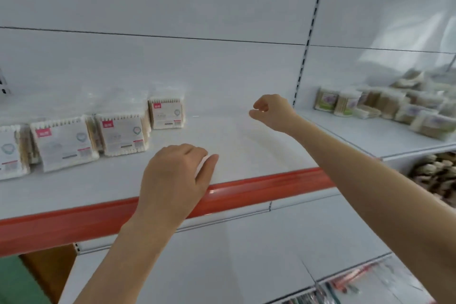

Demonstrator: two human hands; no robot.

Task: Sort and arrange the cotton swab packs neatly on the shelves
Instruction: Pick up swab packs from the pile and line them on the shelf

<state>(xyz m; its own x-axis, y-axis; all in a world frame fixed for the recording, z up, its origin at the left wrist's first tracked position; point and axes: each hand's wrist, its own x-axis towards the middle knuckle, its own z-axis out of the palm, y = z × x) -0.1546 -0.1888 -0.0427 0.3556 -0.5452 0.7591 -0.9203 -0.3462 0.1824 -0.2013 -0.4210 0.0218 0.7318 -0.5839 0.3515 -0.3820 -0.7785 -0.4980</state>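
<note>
- The left hand [172, 180] hangs over the shelf's front edge, knuckles up, fingers curled down and thumb stuck out to the right. Whether anything lies under the fingers cannot be told.
- The right hand [272, 112] is stretched further in and to the right of the left one, on a nearly straight arm. Its fingers are curled into a loose fist with the thumb tip close to the forefinger, and nothing shows in it.
- Between and beyond the two hands the white shelf [234, 140] lies bare to the back wall, the widest open stretch in view.
- A red strip [271, 186] runs along the shelf's front edge, passing under the left hand's wrist.
- Left of the left hand, a row of flat cotton swab packs [122, 134] stands leaning along the shelf, well apart from the hand. One more pack [166, 113] stands behind the row's right end, nearer the back wall.
- Just right of the right hand, a slotted upright post [306, 52] closes off this bay.
- Past that post, on the neighbouring shelf [357, 131], a loose heap of swab packs [404, 106] lies blurred, some standing, some tumbled.
- Below both forearms a lower white shelf [222, 254] juts out toward the person.
</note>
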